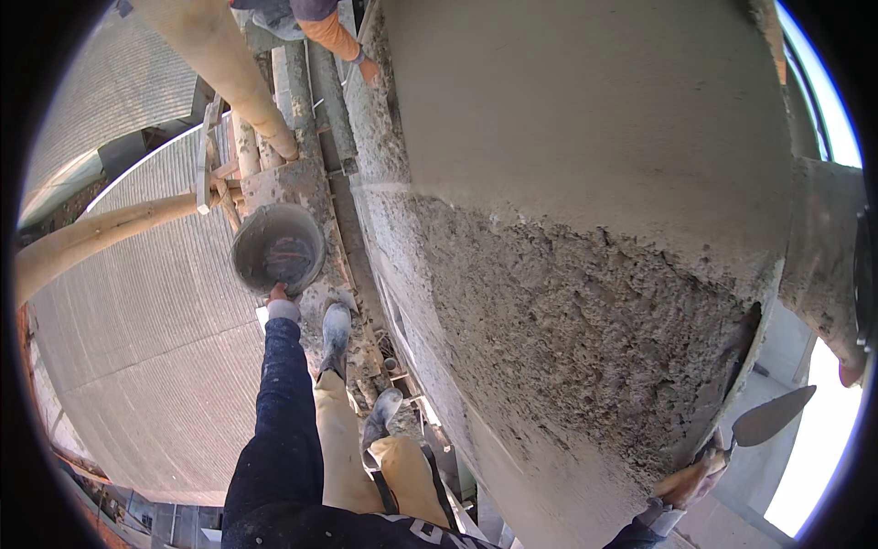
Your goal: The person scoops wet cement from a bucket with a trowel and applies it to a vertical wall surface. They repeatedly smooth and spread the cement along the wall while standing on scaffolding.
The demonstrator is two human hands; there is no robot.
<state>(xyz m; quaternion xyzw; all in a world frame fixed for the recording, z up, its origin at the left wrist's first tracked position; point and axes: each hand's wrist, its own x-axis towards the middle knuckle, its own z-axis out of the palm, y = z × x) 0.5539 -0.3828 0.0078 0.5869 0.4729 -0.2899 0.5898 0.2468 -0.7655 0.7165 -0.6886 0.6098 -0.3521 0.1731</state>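
My left hand grips a round, mortar-smeared bucket at its near rim, left of centre. The inside of the bucket looks mostly bare, with grey residue. My right hand, at the lower right, is closed on a trowel with its blade pointing up and to the right. It is beside a wall surface of mortar: a rough, lumpy patch below a smooth plastered area.
My booted feet stand on narrow, dirty scaffold boards with wooden poles. A corrugated roof lies below at left. A co-worker's hand is at the wall's top-left edge. A grey ledge juts at right.
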